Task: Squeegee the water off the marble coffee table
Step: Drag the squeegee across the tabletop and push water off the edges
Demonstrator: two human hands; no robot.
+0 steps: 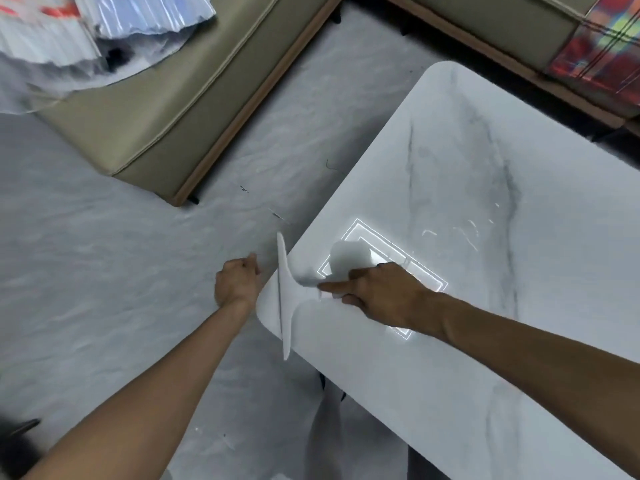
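Observation:
A white marble coffee table (467, 174) with grey veins fills the right half of the view. My right hand (381, 292) is shut on the handle of a white squeegee (285, 292), index finger stretched along it. Its long blade stands at the table's left corner, overhanging the edge. Thin streaks of water (467, 233) glint on the top further right. A ceiling light's reflection shines around my right hand. My left hand (237, 284) hovers off the table beside the blade, fingers curled shut with nothing visible in them.
A beige sofa (180, 109) with a wooden base stands on the grey floor to the upper left, with plastic-wrapped items (86, 26) on it. Another sofa section with a colourful cloth (602, 39) lies beyond the table's far side. Open floor (104, 271) spreads left.

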